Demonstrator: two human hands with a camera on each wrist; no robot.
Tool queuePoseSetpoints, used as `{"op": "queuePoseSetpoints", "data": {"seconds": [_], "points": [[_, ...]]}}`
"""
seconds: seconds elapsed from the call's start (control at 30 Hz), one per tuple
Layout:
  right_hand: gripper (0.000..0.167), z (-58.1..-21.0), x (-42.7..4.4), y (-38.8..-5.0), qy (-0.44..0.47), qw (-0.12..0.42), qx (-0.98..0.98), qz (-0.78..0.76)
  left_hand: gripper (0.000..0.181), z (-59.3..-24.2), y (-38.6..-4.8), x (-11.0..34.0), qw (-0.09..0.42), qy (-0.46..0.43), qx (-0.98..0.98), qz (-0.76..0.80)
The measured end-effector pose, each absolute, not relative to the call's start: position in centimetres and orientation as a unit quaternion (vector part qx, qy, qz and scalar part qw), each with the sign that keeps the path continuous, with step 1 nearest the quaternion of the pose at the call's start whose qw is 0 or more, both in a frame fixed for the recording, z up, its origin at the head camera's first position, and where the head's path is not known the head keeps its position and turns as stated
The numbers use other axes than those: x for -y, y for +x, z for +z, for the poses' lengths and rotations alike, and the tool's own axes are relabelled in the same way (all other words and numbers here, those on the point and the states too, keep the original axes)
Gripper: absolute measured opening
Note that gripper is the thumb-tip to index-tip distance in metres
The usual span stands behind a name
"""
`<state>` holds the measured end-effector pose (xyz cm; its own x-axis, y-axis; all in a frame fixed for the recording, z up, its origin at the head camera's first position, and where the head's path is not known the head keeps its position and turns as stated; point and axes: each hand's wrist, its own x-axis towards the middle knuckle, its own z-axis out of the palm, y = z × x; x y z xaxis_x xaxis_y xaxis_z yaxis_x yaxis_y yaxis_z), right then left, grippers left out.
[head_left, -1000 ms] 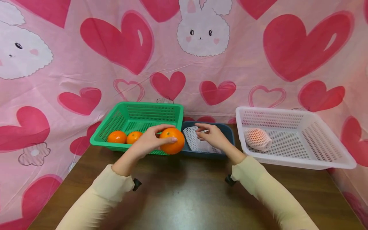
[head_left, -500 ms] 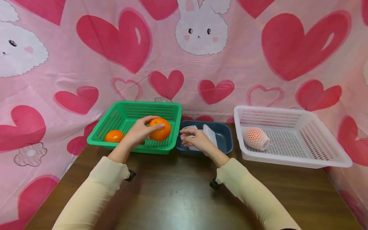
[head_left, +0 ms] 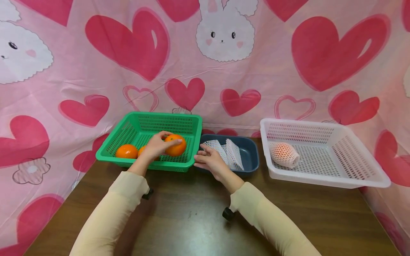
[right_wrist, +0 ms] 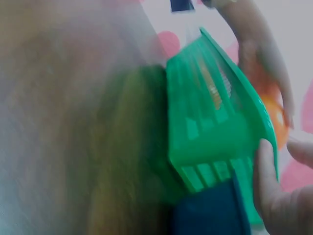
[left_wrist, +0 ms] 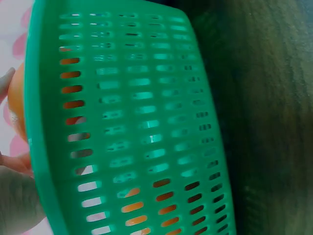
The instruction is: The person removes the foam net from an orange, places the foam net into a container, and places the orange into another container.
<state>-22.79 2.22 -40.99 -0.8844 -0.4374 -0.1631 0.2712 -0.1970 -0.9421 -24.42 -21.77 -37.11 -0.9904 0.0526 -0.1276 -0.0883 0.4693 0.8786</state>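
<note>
My left hand (head_left: 156,145) grips a bright orange fruit, apparently an orange (head_left: 176,145), inside or just above the right part of the green basket (head_left: 171,166). Thumb and fingers lie on either side of it. Two more oranges, one of them (head_left: 126,151) at the left, sit in the basket, the other partly behind my left hand. My right hand (head_left: 212,161) holds nothing; its loosely bent fingers are by the basket's front right corner, in front of the blue tray (head_left: 253,158). In the right wrist view its fingertip (right_wrist: 265,147) is at the green rim, contact unclear.
White foam nets (head_left: 235,154) lie in the blue tray, which stands against the green basket. To the right, a white basket (head_left: 323,180) holds one net-wrapped orange fruit (head_left: 283,154). All stand on a brown table (head_left: 192,220) before a pink heart-patterned cloth (head_left: 272,74).
My left hand has carried the orange leftward and back from in front of the blue tray to the green basket. My right hand has moved left from over the tray to the basket's corner.
</note>
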Motion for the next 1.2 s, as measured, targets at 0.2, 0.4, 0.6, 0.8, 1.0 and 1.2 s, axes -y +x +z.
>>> {"op": "queuePoseSetpoints", "data": {"seconds": [0.2,0.4,0.6,0.8,1.0,1.2], "points": [[0.064,-41.5,-1.2,-22.0,-0.047,0.197,-0.585,-0.785,0.07,-37.9,-24.8,21.6,0.054,-0.023,-0.889,0.454],[0.062,-41.8,-0.8,-21.9,-0.029,0.177,-0.589,-0.788,0.078,-38.4,-25.1,20.9,0.037,-0.028,-0.918,0.394],[0.062,-41.8,-0.7,-21.8,-0.03,0.178,-0.589,-0.788,0.08,-38.9,-25.4,20.5,0.051,-0.037,-0.942,0.328],[0.062,-41.7,-0.8,-21.8,-0.029,0.177,-0.589,-0.788,0.078,-38.8,-25.5,20.5,0.071,-0.03,-0.958,0.278],[0.063,-41.6,-0.7,-21.8,-0.028,0.176,-0.595,-0.784,0.074,-38.7,-25.3,20.7,0.099,-0.017,-0.956,0.275],[0.062,-41.6,-0.7,-21.8,-0.023,0.175,-0.594,-0.785,0.069,-38.7,-25.4,20.7,0.108,-0.009,-0.954,0.278]]}}
